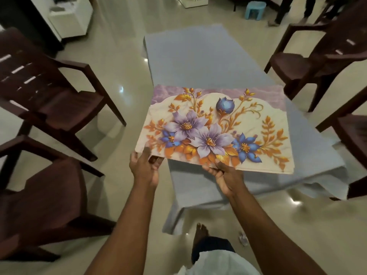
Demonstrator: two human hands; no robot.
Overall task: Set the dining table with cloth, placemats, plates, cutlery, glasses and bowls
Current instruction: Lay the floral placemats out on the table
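Observation:
A stack of floral placemats, cream with purple and blue flowers and orange leaves, is held flat over the near end of the table. My left hand pinches its near left corner, thumb on top. My right hand grips the near edge a little right of the middle, thumb on top and fingers underneath. A pale blue-grey cloth covers the long table and hangs down its near end and sides.
Dark brown plastic chairs stand on both sides: two at the left and two at the right. A light blue stool and a person's legs are at the far end. My bare foot is below the table end.

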